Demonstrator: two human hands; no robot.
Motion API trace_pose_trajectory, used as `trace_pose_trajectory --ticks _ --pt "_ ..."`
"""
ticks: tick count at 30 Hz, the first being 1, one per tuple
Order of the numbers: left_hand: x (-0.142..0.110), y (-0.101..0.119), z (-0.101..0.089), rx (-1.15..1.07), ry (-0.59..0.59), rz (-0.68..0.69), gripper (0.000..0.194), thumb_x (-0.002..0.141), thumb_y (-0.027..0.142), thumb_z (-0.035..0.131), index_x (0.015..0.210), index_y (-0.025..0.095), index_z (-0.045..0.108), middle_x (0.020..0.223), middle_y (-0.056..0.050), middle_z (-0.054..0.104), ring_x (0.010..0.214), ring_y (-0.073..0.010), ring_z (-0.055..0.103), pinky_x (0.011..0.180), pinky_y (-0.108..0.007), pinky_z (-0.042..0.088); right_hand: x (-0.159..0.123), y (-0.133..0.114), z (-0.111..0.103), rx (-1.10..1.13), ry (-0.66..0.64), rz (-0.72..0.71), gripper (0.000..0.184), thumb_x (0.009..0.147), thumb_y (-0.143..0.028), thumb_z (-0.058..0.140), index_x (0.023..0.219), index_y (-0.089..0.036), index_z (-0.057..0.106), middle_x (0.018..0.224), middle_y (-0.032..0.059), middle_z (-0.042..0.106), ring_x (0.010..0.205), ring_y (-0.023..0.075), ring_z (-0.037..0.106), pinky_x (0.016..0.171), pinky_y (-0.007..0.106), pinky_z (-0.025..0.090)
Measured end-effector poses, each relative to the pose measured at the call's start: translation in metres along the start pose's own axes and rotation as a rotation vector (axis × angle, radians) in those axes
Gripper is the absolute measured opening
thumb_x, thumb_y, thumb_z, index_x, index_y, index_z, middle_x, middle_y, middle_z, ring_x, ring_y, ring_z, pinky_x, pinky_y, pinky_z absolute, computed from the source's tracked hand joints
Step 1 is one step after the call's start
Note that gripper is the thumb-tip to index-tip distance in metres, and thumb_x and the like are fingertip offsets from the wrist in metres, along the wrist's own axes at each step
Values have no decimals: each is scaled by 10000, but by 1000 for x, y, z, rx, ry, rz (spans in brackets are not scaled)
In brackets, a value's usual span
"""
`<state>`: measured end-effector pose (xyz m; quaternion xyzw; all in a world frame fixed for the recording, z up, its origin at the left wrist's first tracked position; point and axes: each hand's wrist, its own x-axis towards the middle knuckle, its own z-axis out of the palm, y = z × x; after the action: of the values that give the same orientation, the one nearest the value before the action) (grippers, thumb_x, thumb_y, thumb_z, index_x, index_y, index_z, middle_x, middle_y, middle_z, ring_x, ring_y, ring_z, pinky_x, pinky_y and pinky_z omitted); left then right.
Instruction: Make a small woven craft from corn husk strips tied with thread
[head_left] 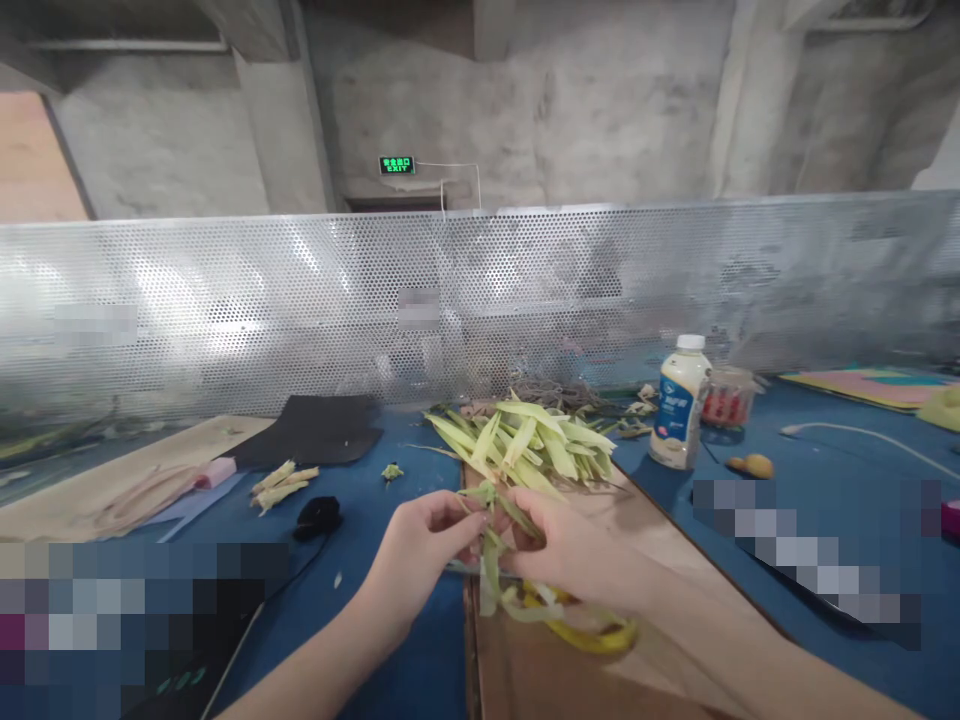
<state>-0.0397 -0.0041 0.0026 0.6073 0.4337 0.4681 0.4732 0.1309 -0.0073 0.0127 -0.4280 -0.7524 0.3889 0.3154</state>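
Note:
My left hand (420,550) and my right hand (577,550) meet over a brown board (525,670) on a blue table (360,620). Both pinch thin green leaf strips (495,580) that curl down between them. A yellow-green coiled strip (592,632) lies under my right wrist. Just beyond my hands, a pile of long green leaf strips (525,440) rests on the far end of the board.
A white drink bottle (679,405) and a small jar (726,397) stand at the right. A few cut strips (281,485), a black mat (315,430) and a small black object (316,515) lie at the left. A perforated metal screen (480,300) backs the table.

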Motion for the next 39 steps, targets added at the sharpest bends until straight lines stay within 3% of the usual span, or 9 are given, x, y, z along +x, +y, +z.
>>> trace_pose_trajectory --ticks 7,14,19,26,30,34,39 --pt "-2 0 3 -55 3 -57 253 647 370 660 734 134 627 653 -12 625 551 -119 552 599 -263 481 -2 5 12 -5 59 -125 224 684 -146 541 889 -186 461 820 -4 551 757 147 530 649 250 416" --pt "-1 -5 3 -61 -44 8 206 689 326 625 711 122 611 555 21 551 488 -86 468 507 -217 397 -2 5 15 -25 118 -88 243 669 -144 561 894 -189 483 867 9 577 817 167 530 672 259 413" --pt "-1 -3 4 -101 -50 -48 179 697 304 621 729 134 577 610 14 573 538 -93 492 558 -224 406 -3 0 15 -20 148 -109 129 773 -295 522 832 -181 515 827 27 592 788 170 540 650 259 422" --pt "-3 -4 4 -178 -86 -17 219 712 276 615 893 168 557 705 6 573 618 -106 518 587 -225 413 -3 -1 12 6 239 -113 262 818 -417 461 799 -187 586 785 30 597 797 171 539 687 256 424" --pt "-1 -8 4 -210 -160 -46 192 742 285 578 860 133 573 661 -4 553 560 -93 493 557 -228 408 -1 5 15 177 185 -111 295 812 -439 470 754 -166 563 645 -6 550 621 123 512 557 216 402" --pt "0 -7 4 -223 -190 -50 269 766 348 545 933 138 553 651 -3 538 560 -103 495 470 -206 381 -2 6 18 314 197 -75 278 785 -444 515 767 -168 549 623 -20 547 590 103 497 523 188 383" --pt "-2 -2 7 -113 -175 -9 354 650 295 677 931 145 523 700 -11 597 578 -105 521 447 -179 362 -3 6 19 363 188 -32 310 778 -478 505 752 -173 552 591 -21 515 592 115 504 542 204 403"
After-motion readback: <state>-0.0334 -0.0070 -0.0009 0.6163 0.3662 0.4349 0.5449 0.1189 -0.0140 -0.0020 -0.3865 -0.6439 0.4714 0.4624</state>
